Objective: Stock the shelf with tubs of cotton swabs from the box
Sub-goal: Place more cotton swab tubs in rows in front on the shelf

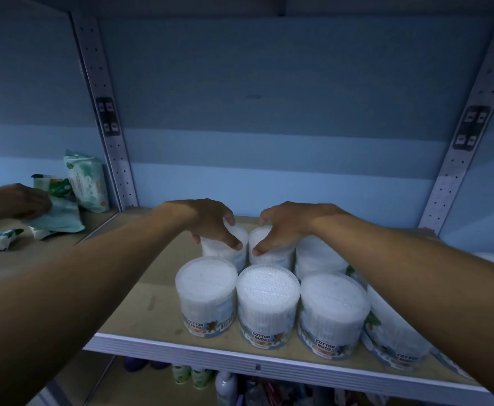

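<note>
Two hands (215, 222) (280, 227) gripping tubs (267, 300) | labels: "COTTON BUDS"

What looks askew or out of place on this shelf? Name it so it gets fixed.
The tub at the far right of the front row leans instead of standing upright like the front tubs beside it. In the next bay, wipe packs lie flat in a loose heap. Nothing looks spilled or damaged.
</note>
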`<state>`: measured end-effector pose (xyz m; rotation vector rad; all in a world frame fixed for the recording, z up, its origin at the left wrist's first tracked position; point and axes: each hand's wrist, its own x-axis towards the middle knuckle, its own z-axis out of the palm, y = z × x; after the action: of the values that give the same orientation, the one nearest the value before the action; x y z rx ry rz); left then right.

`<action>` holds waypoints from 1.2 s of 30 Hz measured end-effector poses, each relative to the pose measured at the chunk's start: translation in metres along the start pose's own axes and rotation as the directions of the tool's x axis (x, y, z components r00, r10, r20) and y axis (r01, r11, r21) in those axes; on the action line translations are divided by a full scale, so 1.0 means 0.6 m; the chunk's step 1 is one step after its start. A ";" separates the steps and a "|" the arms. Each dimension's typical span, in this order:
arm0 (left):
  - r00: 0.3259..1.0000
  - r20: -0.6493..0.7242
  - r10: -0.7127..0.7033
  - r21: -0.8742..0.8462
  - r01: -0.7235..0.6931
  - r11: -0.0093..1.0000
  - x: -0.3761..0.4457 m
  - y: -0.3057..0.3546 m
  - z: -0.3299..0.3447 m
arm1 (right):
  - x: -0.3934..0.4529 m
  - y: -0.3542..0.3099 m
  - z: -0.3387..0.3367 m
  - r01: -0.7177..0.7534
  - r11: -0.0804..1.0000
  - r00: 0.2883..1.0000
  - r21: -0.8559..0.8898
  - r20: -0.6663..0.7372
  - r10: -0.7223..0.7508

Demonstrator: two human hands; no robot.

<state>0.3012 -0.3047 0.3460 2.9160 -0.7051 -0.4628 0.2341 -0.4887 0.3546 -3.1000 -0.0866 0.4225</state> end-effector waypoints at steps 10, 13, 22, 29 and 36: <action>0.998 0.056 0.007 -0.030 -0.006 1.000 -0.012 0.004 -0.008 | -0.007 -0.012 -0.010 0.028 1.000 0.997 0.004 0.075 -0.028; 0.998 0.059 0.012 -0.029 -0.010 1.000 -0.017 0.003 -0.008 | -0.011 -0.013 -0.011 0.040 0.999 0.994 0.018 0.104 -0.041; 0.998 0.055 0.008 -0.025 -0.007 1.000 -0.020 0.003 -0.002 | -0.019 -0.015 -0.009 0.000 1.000 0.999 0.027 0.038 -0.001; 0.998 0.066 0.006 -0.044 -0.003 0.999 -0.014 -0.001 0.000 | -0.023 -0.026 -0.010 0.010 1.000 0.999 0.027 0.052 -0.011; 0.998 0.062 0.011 -0.030 -0.010 1.000 -0.015 0.003 -0.001 | -0.023 -0.024 -0.009 0.028 0.999 0.998 0.021 0.055 -0.029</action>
<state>0.2929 -0.3019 0.3494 2.8805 -0.7148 -0.5601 0.2213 -0.4752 0.3637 -3.0638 -0.1258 0.5055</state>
